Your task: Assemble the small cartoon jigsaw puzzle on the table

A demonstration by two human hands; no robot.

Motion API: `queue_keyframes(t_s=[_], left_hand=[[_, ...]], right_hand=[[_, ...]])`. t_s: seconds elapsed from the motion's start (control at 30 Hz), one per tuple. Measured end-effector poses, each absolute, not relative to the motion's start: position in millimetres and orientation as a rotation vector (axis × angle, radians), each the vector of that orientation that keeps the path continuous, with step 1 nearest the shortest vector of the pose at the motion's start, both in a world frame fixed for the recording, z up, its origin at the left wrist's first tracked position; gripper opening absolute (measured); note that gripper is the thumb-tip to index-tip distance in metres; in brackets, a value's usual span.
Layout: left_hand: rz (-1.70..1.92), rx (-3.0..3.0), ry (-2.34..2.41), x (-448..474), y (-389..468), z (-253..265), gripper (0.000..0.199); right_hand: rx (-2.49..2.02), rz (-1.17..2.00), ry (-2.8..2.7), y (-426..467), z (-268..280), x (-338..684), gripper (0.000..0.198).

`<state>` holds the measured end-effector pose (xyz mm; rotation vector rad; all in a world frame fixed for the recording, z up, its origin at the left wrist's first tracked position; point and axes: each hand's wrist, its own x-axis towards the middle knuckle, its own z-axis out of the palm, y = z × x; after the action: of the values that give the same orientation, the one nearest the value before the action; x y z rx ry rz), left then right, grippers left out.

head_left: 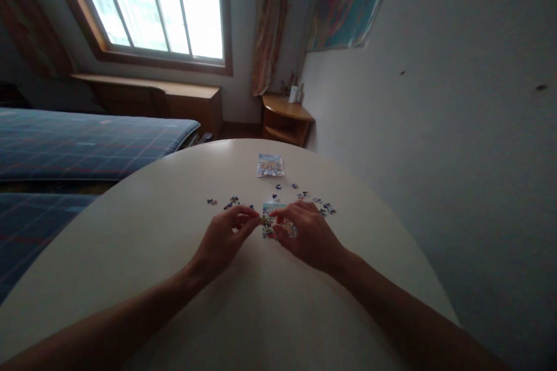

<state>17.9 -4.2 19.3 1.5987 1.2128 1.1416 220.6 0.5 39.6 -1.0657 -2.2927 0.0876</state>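
A small, partly joined jigsaw puzzle [267, 226] lies on the white table, with a blue-green upper edge and many colours below. At its left edge, my left hand [227, 233] pinches a small jigsaw piece [263, 219] between thumb and fingertips. My right hand [310, 235] is over the puzzle's right side and hides part of it. Its thumb and index finger are apart, and I see nothing between them. Loose jigsaw pieces [234, 200] lie beyond my left hand, and more loose pieces [327, 208] are scattered beyond my right.
A small printed picture sheet [270, 166] lies farther back on the round white table [174, 214]. To the left is a bed with a blue plaid mattress [87, 145]. A wooden corner stand [287, 113] stands behind the table, and a wall [456, 127] runs along the right.
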Motion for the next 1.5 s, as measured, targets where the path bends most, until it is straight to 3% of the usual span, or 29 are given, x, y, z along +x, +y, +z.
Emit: queue_keyframes(t_s=[0.23, 0.5, 0.73, 1.03, 1.2, 1.5], left_hand=[[1.259, 1.325, 1.073, 42, 0, 25, 0.026], [1.224, 1.368, 0.966, 43, -2, 16, 0.019], [1.257, 1.444, 0.997, 41, 1, 7, 0.015], [1.235, 1.584, 1.120, 40, 2, 2, 0.019], [1.229, 1.698, 1.135, 40, 2, 3, 0.022], [1.102, 2.037, 1.340, 38, -3, -5, 0.037]], right_hand=[[-1.043, 0.203, -2.020, 6, 31, 209, 0.011], [-0.944, 0.272, -2.061, 4, 20, 223, 0.023], [-1.053, 0.298, -2.002, 6, 19, 224, 0.012], [-1.119, 0.297, -2.024, 0, 19, 224, 0.015], [-1.050, 0.346, -2.036, -1, 20, 224, 0.031], [-1.142, 0.460, -2.026, 5, 21, 229, 0.026]])
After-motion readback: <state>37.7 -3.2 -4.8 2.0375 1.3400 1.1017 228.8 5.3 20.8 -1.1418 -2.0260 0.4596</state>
